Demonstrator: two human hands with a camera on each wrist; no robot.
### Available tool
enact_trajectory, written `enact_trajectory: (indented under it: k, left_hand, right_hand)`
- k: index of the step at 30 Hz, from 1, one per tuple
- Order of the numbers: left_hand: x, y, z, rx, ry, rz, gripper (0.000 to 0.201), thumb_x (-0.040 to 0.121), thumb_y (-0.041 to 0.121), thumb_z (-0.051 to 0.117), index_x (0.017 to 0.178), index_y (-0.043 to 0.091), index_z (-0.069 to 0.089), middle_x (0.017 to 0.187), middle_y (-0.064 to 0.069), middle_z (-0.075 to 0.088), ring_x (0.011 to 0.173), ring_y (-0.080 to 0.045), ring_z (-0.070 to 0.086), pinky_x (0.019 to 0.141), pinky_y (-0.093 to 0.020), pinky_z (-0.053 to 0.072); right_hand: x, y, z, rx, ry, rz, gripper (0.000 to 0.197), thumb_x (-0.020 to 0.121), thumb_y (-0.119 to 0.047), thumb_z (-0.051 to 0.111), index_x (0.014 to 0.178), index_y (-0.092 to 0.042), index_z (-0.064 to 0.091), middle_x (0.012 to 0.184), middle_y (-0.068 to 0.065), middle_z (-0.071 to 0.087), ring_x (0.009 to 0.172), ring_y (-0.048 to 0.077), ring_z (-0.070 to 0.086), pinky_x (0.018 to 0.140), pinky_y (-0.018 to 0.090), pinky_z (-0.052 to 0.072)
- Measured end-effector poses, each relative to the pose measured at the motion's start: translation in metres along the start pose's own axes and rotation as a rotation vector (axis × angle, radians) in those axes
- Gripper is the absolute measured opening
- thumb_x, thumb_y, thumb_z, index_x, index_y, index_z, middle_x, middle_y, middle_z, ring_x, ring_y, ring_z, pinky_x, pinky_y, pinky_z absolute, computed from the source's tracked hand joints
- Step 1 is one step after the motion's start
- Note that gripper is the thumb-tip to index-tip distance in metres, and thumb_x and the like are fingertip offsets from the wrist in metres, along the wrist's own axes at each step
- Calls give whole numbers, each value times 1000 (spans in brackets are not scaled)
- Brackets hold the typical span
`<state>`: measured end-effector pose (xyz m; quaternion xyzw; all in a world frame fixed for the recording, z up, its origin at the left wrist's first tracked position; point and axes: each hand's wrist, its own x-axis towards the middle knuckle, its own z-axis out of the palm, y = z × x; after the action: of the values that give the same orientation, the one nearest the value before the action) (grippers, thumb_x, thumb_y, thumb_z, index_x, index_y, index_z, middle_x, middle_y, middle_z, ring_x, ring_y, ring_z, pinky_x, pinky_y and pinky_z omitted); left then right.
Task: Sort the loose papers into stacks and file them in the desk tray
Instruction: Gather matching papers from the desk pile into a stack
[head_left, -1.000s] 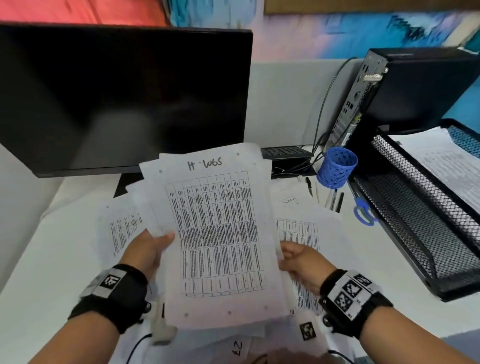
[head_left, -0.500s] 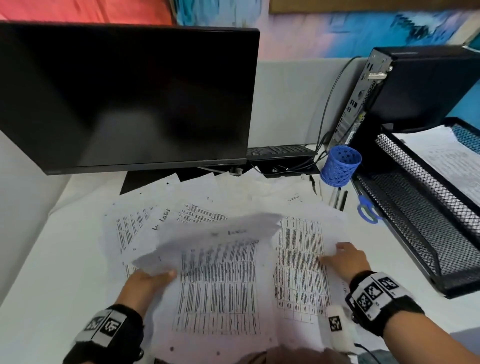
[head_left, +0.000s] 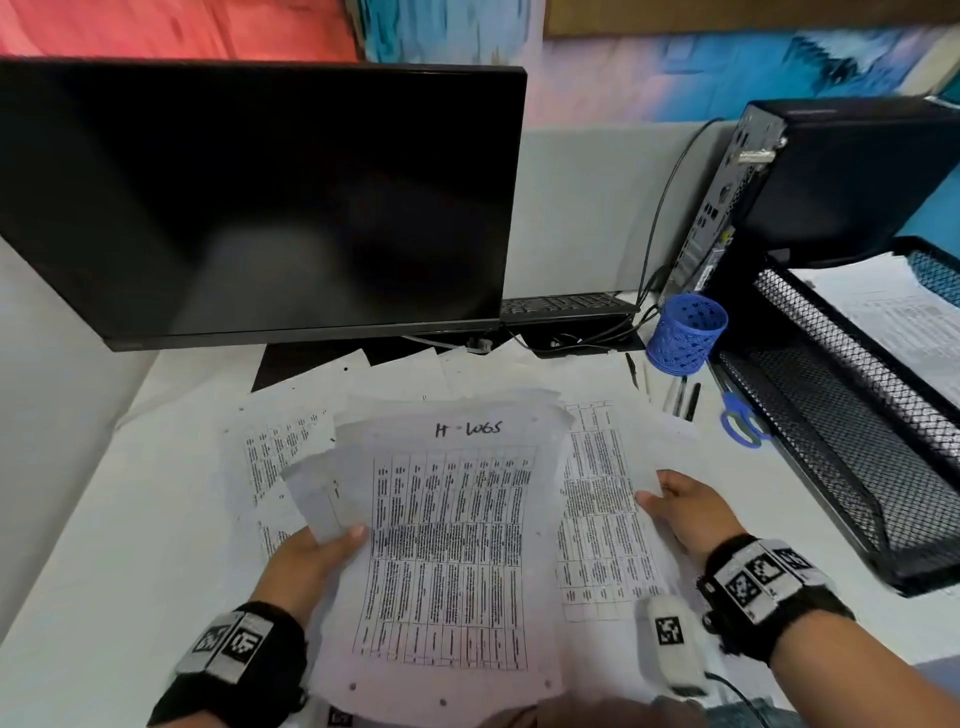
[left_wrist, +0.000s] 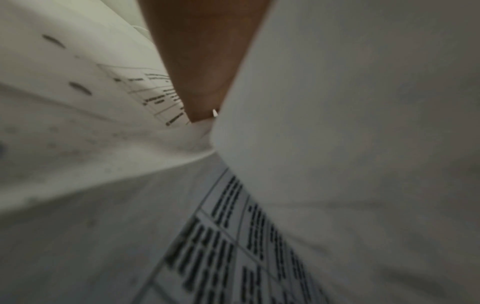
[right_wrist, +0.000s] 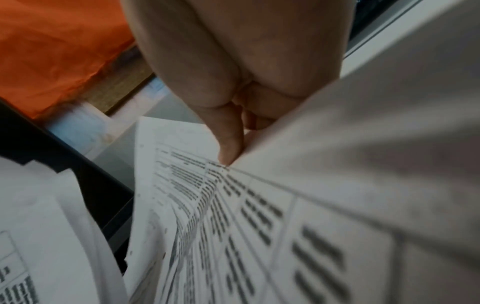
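My left hand (head_left: 317, 556) grips the left edge of a stack of printed sheets (head_left: 452, 551), with the thumb on the top page, headed "H-LOGS". The stack is tilted up above the desk. My right hand (head_left: 680, 509) pinches the right edge of another table-printed sheet (head_left: 597, 519) beside the stack. In the right wrist view the thumb (right_wrist: 231, 142) presses on that sheet (right_wrist: 221, 226), with the fingers beneath it. The left wrist view is filled by blurred paper (left_wrist: 363, 123) and a finger (left_wrist: 200, 61). The black mesh desk tray (head_left: 852, 410) stands at the right, apart from both hands.
More loose sheets (head_left: 280, 441) lie spread on the white desk under the monitor (head_left: 249, 197). A blue pen cup (head_left: 685, 332), pens (head_left: 685, 397) and blue scissors (head_left: 740, 415) sit between the papers and the tray. The tray's upper tier holds papers (head_left: 904, 317). A computer tower (head_left: 831, 176) stands behind.
The stack, upright in both hands a second ago, dropped toward the desk and is now tilted up in the left hand alone. The right hand moved right and took the neighbouring sheet's edge.
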<state>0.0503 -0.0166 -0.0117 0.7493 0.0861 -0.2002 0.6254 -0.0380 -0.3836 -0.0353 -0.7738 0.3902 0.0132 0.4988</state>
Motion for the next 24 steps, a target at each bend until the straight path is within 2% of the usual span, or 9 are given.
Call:
enact_trajectory:
  k: [2, 4, 6, 9, 13, 17, 19, 21, 24]
  left_hand:
    - [3, 2, 0, 65, -1, -23, 25, 88, 20, 64, 112, 12, 62, 87, 8, 64, 86, -14, 58, 82, -31, 40]
    - [5, 0, 0, 131, -28, -61, 31, 88, 25, 64, 117, 11, 61, 93, 3, 63, 95, -22, 57, 90, -37, 39]
    - [4, -1, 2, 171, -106, -87, 36, 87, 30, 64, 119, 15, 60, 103, 1, 64, 108, -26, 57, 95, -39, 38]
    - [1, 0, 1, 234, -235, -74, 41, 80, 44, 65, 115, 22, 66, 116, 7, 64, 116, -19, 55, 101, -37, 33]
    - [5, -3, -3, 264, -354, -46, 59, 58, 64, 71, 106, 30, 72, 121, 11, 66, 119, -11, 55, 112, -45, 29]
    - [5, 4, 4, 275, -304, -67, 39, 74, 53, 70, 101, 25, 72, 99, 15, 72, 104, -7, 61, 97, -34, 41]
    - [4, 15, 6, 305, -253, -30, 9, 86, 35, 66, 93, 30, 68, 78, 23, 70, 89, -2, 62, 82, -26, 45]
    - [6, 31, 6, 323, -198, 32, 7, 87, 27, 64, 88, 34, 64, 68, 25, 67, 81, 0, 61, 79, -25, 46]
    - [11, 57, 2, 227, -73, 108, 13, 88, 14, 64, 97, 22, 67, 66, 21, 66, 76, 1, 59, 69, -18, 44]
  right_hand:
    - [5, 0, 6, 41, -86, 53, 9, 87, -13, 65, 94, -12, 69, 76, -5, 72, 70, 13, 67, 72, 31, 57]
    - [2, -5, 17, 27, -159, 88, 18, 85, -16, 67, 102, -10, 69, 91, 4, 73, 85, 23, 69, 87, 39, 54]
    - [-2, -9, 28, -8, -207, 70, 20, 85, -23, 68, 102, -11, 69, 98, 3, 71, 86, 19, 66, 85, 30, 50]
    - [-14, -21, 39, -40, -205, 45, 13, 85, -28, 68, 91, -21, 60, 96, -6, 63, 77, 8, 55, 74, 20, 41]
    - [-15, -28, 49, 21, -222, 50, 31, 80, -30, 73, 106, -14, 67, 103, -1, 67, 87, 14, 60, 63, 18, 39]
    - [-3, -34, 57, -138, -273, 35, 36, 82, -32, 71, 112, -14, 65, 107, 1, 66, 75, 7, 56, 50, 9, 37]
    - [4, -34, 57, -120, -251, 18, 31, 86, -20, 66, 114, -7, 64, 112, 5, 66, 84, 15, 63, 62, 17, 47]
    - [4, -36, 48, -184, -215, -26, 25, 89, -9, 59, 113, -1, 61, 113, 7, 63, 99, 22, 62, 76, 24, 49]
    - [5, -42, 24, -47, -169, -99, 15, 79, -10, 73, 93, -9, 66, 91, 2, 66, 74, 8, 61, 53, 8, 43]
